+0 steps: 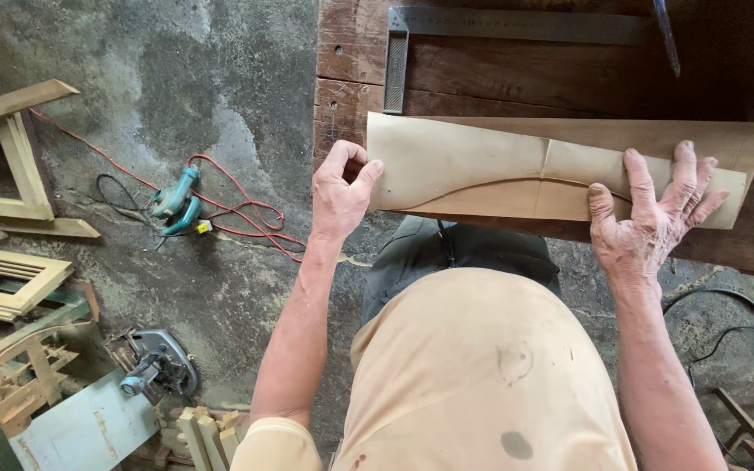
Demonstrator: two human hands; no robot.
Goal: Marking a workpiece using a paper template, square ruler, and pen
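Two hands are on the cardboard template (pixel 482 166), which lies along the near edge of the workbench (pixel 447 83), its long axis running left to right between them. My left hand (pixel 339 194) pinches its left end, thumb and fingers closed on the edge; my right hand (pixel 656 214) presses flat, fingers spread, on the right end. The sheet is thin, matte tan, with a curved lower outline. A steel square (pixel 499 24) rests at the far edge.
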